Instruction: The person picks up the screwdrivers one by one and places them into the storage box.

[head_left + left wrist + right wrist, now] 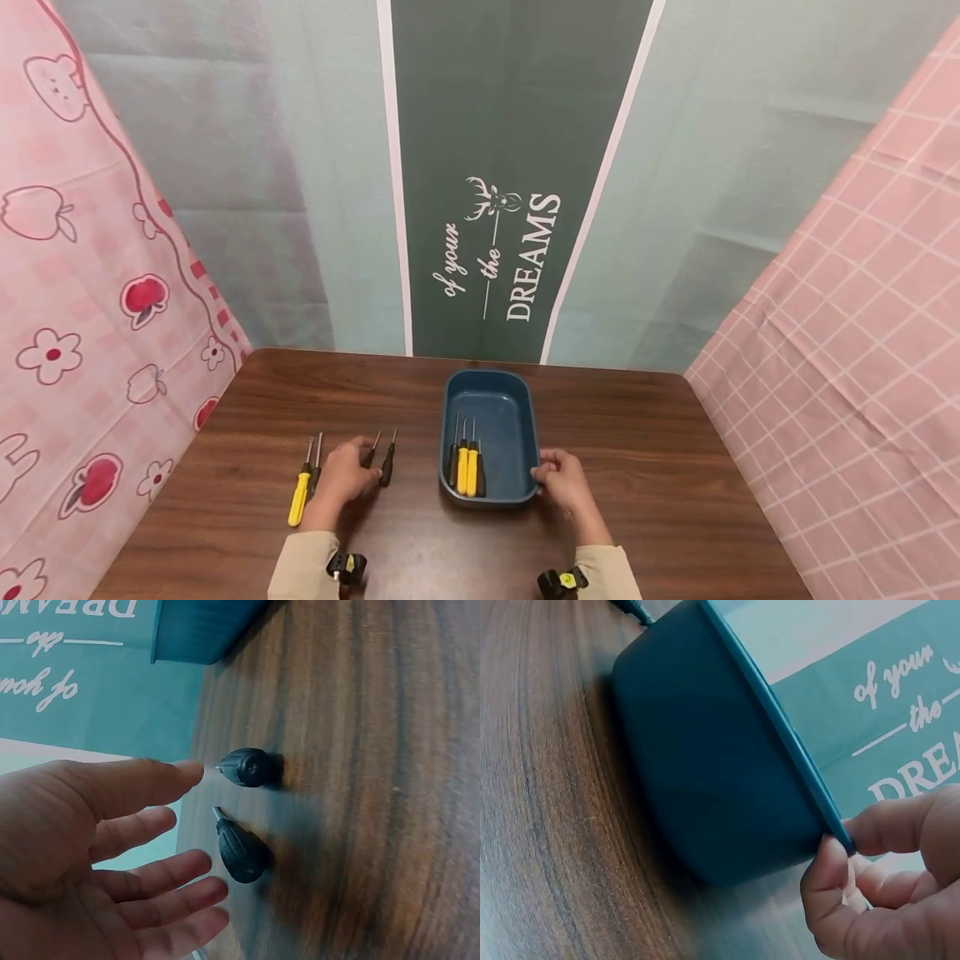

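My left hand [347, 473] hovers beside two short black screwdrivers lying on the table. The right-hand one [387, 467] is fully visible in the head view, while my fingers partly cover the handle of the other [368, 457]. In the left wrist view, relaxed fingers reach toward both handles [251, 766], with a gap before them and nothing held. With thumb and fingers, my right hand [885, 870] pinches the rim of a blue rectangular bin [508, 433]. Inside that bin, several yellow and black screwdrivers [467, 471] lie side by side at the near left.
Left of my left hand lie a yellow-handled screwdriver [298, 500] and a dark-handled one [315, 482]. The brown wooden table [630, 433] meets a green printed curtain [480, 100] at the back, with pink cloths hanging on both sides.
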`<control>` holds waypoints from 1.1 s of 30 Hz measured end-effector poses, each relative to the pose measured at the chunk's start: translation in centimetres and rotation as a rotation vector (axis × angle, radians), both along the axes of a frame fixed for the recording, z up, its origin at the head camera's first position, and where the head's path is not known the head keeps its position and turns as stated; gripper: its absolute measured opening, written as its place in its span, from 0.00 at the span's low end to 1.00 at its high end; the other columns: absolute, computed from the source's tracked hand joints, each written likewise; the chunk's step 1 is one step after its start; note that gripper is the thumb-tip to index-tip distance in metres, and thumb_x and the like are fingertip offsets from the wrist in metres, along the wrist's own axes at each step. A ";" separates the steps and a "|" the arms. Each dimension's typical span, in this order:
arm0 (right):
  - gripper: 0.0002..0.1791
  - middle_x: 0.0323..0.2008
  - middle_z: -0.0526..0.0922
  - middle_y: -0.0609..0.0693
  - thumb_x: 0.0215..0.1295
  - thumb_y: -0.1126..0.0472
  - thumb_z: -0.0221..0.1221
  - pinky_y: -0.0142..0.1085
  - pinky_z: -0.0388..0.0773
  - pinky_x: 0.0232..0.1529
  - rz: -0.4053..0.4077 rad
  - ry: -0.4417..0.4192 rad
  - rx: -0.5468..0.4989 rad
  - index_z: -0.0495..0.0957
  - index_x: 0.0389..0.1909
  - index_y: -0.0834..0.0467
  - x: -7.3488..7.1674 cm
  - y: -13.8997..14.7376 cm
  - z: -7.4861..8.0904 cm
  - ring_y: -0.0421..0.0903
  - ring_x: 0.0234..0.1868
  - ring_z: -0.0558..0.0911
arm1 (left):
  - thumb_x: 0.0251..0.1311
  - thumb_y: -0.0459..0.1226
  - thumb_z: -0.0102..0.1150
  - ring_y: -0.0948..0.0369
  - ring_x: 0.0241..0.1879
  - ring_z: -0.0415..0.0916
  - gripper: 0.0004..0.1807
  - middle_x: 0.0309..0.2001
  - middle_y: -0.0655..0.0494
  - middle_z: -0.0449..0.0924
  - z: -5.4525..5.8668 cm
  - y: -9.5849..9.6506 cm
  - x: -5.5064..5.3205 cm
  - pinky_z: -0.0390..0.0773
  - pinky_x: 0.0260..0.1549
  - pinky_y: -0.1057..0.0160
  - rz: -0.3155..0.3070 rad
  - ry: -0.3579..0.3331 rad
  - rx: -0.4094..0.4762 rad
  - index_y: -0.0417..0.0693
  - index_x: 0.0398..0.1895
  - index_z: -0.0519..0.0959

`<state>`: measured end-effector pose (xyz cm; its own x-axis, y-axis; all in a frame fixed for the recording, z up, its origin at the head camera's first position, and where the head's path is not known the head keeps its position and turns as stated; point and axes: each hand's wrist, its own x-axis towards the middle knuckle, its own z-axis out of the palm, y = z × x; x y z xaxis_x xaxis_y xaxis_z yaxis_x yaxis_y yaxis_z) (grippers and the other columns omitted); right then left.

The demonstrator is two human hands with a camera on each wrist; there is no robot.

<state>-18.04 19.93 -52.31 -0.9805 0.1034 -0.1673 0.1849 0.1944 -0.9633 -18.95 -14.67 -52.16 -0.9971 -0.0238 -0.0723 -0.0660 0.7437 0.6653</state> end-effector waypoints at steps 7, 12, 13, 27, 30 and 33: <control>0.21 0.30 0.71 0.56 0.56 0.76 0.54 0.33 0.75 0.20 0.007 -0.074 -0.089 0.64 0.50 0.77 0.0 0.4 -0.1 0.45 0.22 0.72 | 0.42 0.30 0.68 0.46 0.37 0.74 0.25 0.40 0.34 0.76 0.4 -1.0 -0.6 0.77 0.34 0.50 0.085 -0.165 0.207 0.28 0.46 0.74; 0.21 0.31 0.72 0.57 0.58 0.75 0.54 0.34 0.75 0.22 0.025 -0.091 -0.077 0.64 0.52 0.76 0.0 0.5 0.0 0.46 0.24 0.72 | 0.44 0.25 0.65 0.51 0.32 0.74 0.23 0.34 0.41 0.74 0.1 -1.7 -0.9 0.79 0.31 0.53 0.142 -0.279 0.424 0.23 0.44 0.70; 0.21 0.31 0.72 0.57 0.58 0.75 0.53 0.35 0.75 0.22 0.031 -0.091 -0.076 0.63 0.53 0.76 0.1 0.5 0.0 0.46 0.24 0.72 | 0.45 0.25 0.64 0.51 0.32 0.74 0.22 0.33 0.43 0.74 -0.1 -1.8 -1.0 0.79 0.32 0.52 0.150 -0.295 0.452 0.22 0.44 0.70; 0.20 0.29 0.72 0.57 0.57 0.75 0.53 0.35 0.74 0.22 0.030 -0.098 -0.081 0.65 0.51 0.74 -0.1 0.5 -0.2 0.46 0.21 0.72 | 0.41 0.27 0.67 0.58 0.19 0.74 0.05 0.25 0.49 0.76 -1.4 -1.7 -1.3 0.79 0.18 0.64 0.244 -0.237 0.236 0.33 0.22 0.80; 0.20 0.29 0.71 0.57 0.57 0.75 0.53 0.36 0.75 0.22 0.031 -0.104 -0.083 0.65 0.51 0.74 0.0 0.4 -0.3 0.46 0.22 0.71 | 0.42 0.27 0.65 0.58 0.20 0.75 0.05 0.26 0.47 0.77 -1.6 -1.8 -1.2 0.79 0.19 0.63 0.243 -0.243 0.249 0.32 0.24 0.80; 0.20 0.29 0.71 0.57 0.56 0.75 0.53 0.35 0.75 0.22 0.028 -0.108 -0.079 0.64 0.51 0.74 0.0 0.3 -0.4 0.46 0.22 0.71 | 0.42 0.26 0.62 0.57 0.23 0.75 0.06 0.27 0.46 0.76 -1.5 -1.9 -1.0 0.80 0.21 0.61 0.241 -0.255 0.330 0.29 0.26 0.79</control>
<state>-17.99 20.25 -52.67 -0.9586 0.0587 -0.2788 0.2841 0.1250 -0.9506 -19.96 -16.53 -53.68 -0.9153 -0.1869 -0.3566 -0.4026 0.4391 0.8032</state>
